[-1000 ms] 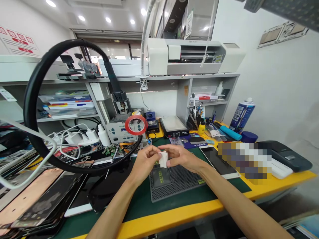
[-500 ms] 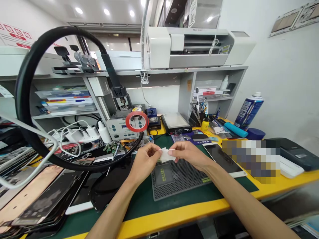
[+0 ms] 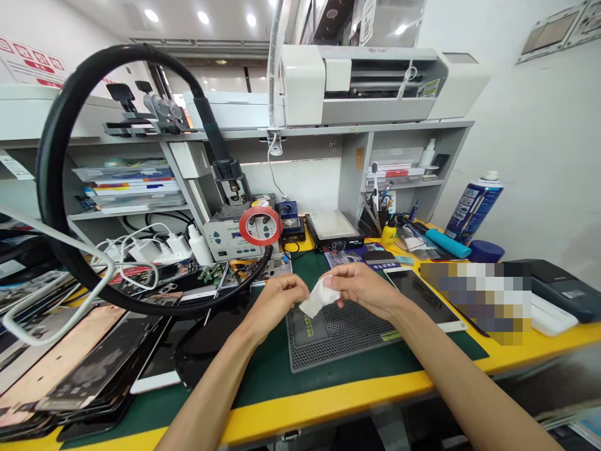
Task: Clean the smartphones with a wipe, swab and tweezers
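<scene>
Cluttered shelves stand behind a workbench (image 3: pixel 347 406) with a yellow edge and a green top. At the left, flat phone parts (image 3: pixel 101 360) lie stacked, and a thick black hose (image 3: pixel 51 169) loops above them.

Toward the middle, the left hand (image 3: pixel 277 299) reaches in with its fingers curled and the tips drawn together, right by the edge of a white cloth (image 3: pixel 317 299); whether they pinch it, I cannot tell. The cloth is up between the two hands, over the far left part of a grey mat (image 3: pixel 350 341). Its long axis slants from upper right to lower left in the view, and the loose end points down and left.

Next comes the right hand (image 3: pixel 364 289), thumb and fingers closed on the cloth's upper right end. Handling and arranging the cloth seems to be the step in hand; the next move would call for a steady right pinch and a sure left hold on the loose end.

Farther right, a white-framed tablet (image 3: pixel 425 299) lies on the bench.
</scene>
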Motion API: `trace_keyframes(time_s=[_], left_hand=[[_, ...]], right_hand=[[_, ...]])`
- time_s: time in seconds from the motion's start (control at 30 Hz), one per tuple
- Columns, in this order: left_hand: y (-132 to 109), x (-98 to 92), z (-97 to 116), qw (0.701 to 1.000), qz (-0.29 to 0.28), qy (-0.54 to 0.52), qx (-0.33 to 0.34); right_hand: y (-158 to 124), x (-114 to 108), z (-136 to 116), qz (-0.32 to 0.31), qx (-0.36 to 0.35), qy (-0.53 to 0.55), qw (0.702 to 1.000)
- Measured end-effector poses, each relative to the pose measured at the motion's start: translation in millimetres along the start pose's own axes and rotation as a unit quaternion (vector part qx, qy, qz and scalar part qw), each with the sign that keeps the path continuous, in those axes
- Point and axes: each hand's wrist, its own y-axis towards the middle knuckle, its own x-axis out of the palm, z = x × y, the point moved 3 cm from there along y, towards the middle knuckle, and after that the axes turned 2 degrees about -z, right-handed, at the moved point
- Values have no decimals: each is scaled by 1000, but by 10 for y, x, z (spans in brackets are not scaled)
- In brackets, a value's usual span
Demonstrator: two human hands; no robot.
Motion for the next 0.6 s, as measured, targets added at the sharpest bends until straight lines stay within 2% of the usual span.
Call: trace_keyframes(time_s=[0.23, 0.4, 0.6], left_hand=[[-27, 0, -3, 996, -38, -52, -67], [-42, 72, 5, 996, -54, -51, -43], [-28, 64, -27, 993, -30, -107, -43]], right_hand=[[-11, 15, -15, -4, 14, 26, 1000], [-17, 17, -9, -45, 15, 62, 997], [-10, -4, 13, -38, 20, 43, 998]])
